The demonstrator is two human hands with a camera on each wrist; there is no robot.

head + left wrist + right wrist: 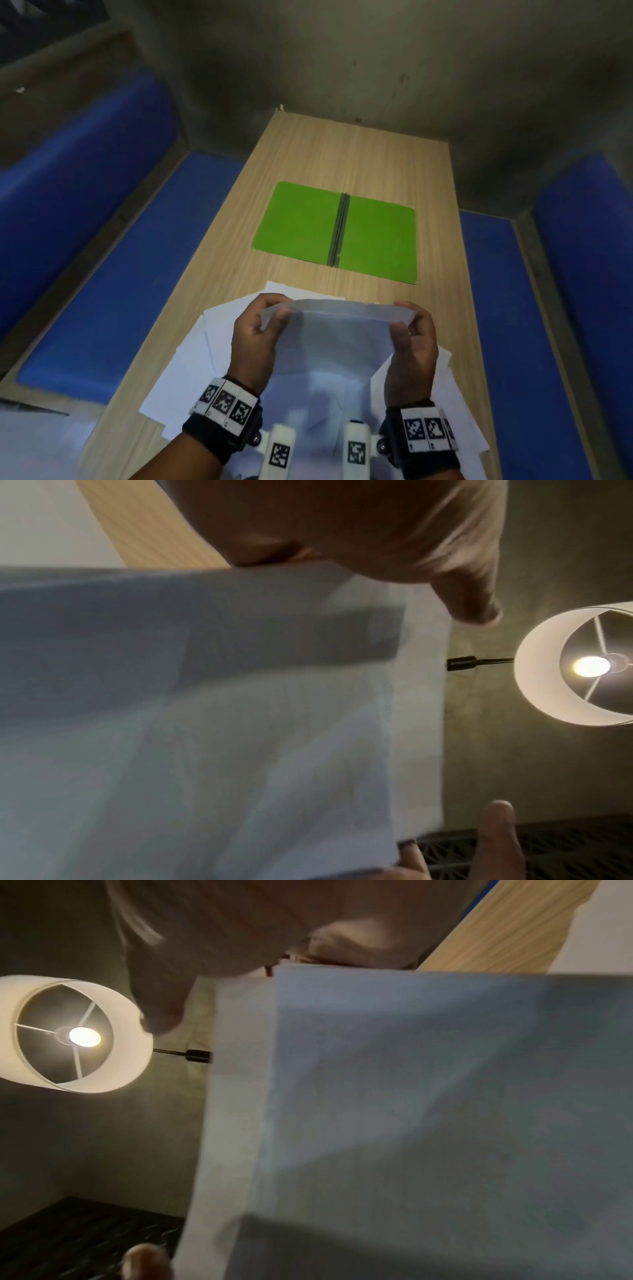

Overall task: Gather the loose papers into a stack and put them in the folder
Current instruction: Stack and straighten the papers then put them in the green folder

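Observation:
Both hands hold a bundle of white papers point(334, 339) upright above the table's near end. My left hand point(262, 329) grips its left edge and my right hand point(409, 334) grips its right edge, with fingers curled round the top corners. The same papers point(240, 710) fill the left wrist view and the papers point(428, 1110) fill the right wrist view. More loose white sheets point(191, 373) lie spread flat on the table under the hands. An open green folder point(301, 219) lies flat further out, spine in the middle, empty.
The wooden table point(359, 154) is narrow, with blue cushioned benches point(113, 274) on both sides. A grey wall stands at its far end. A lit lamp point(582, 666) hangs overhead in the wrist views.

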